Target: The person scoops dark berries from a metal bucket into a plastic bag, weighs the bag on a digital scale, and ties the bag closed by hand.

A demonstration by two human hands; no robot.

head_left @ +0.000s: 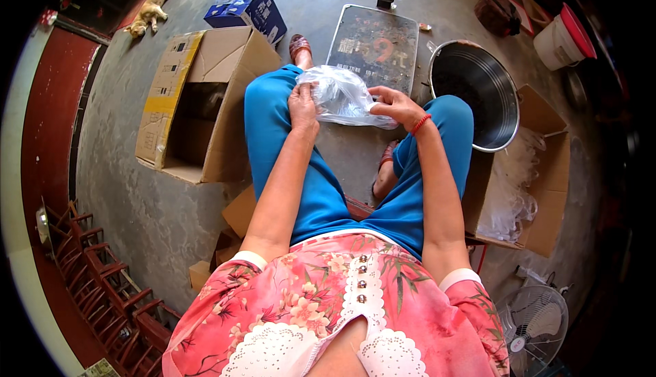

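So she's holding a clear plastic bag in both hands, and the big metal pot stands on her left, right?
Not quite. Both hands, left hand and right hand, do hold the clear bag, but the head view shows the metal pot on her right, not her left.

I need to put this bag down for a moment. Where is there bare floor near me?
Bare concrete floor lies left of the left knee, bordered by the open cardboard box and wooden chairs. Ahead, the platform scale and steel pot crowd it. Right, a box of plastic bags fills the space. Both hands hold the clear plastic bag.
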